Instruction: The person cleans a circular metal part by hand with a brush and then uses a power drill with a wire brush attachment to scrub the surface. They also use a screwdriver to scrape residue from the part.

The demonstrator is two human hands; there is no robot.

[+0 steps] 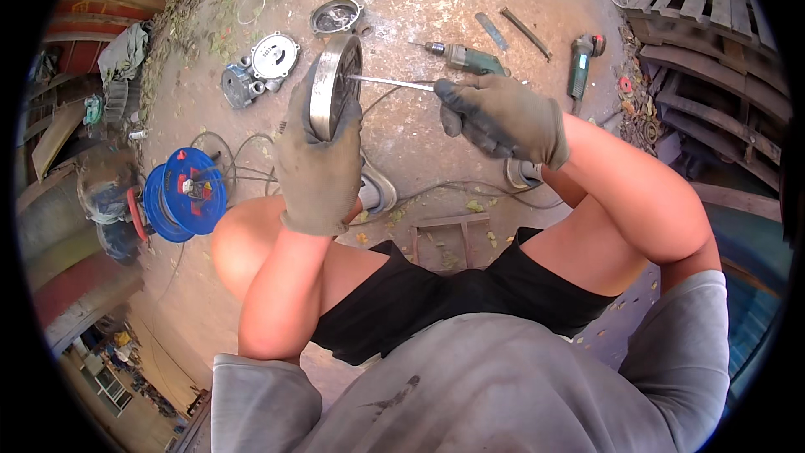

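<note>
My gloved left hand (320, 169) is closed around a round metal wheel-like part (325, 94), held on edge with its face turned to the right. A thin metal rod, like a screwdriver shaft (392, 82), reaches from my right hand to the face of that part. My gloved right hand (501, 117) grips the rod's other end, and its handle is hidden in the fingers. The rod's tip meets the inner face, though the exact contact spot is too small to make out.
Beyond my hands lie a green drill (466, 59), a green angle grinder (580, 71), a metal bar (526, 33), a grey housing (262, 71) and a metal ring-shaped cover (336, 15). A blue cable reel (186, 193) stands left, its cable across the ground. Wooden pallets (713, 75) are stacked right.
</note>
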